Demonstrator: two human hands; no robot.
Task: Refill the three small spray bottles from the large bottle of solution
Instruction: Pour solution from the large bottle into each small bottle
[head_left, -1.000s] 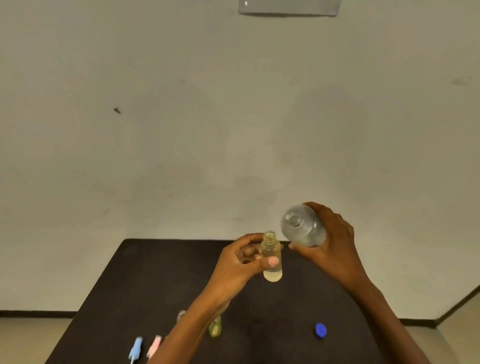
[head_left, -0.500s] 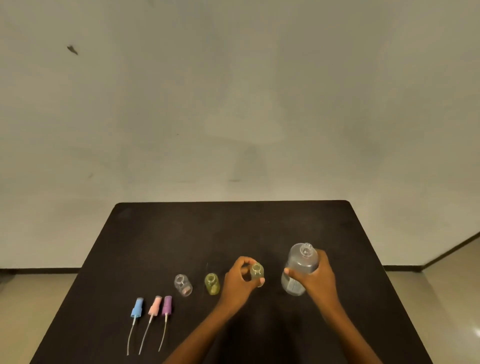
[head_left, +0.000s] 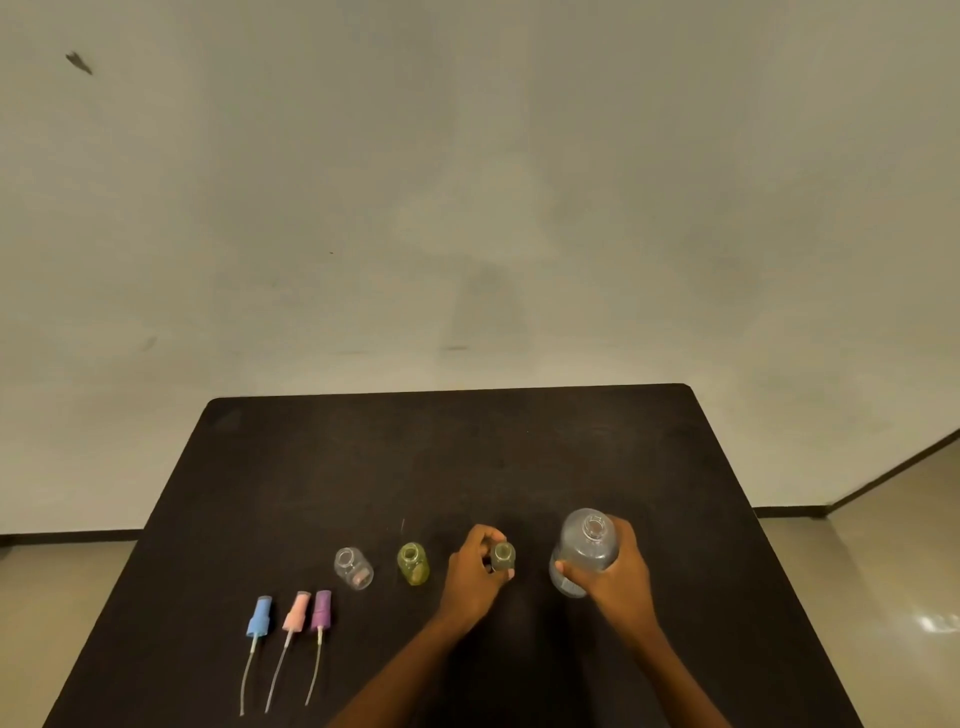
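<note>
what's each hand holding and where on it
Left hand grips a small spray bottle round its body; right hand grips the large bottle round its side.

Left hand (head_left: 471, 570) around small bottle (head_left: 503, 556), apparently

We look from head height, forward and down, over the near table (head_left: 467, 457) toward a plain wall (head_left: 467, 182).
</note>
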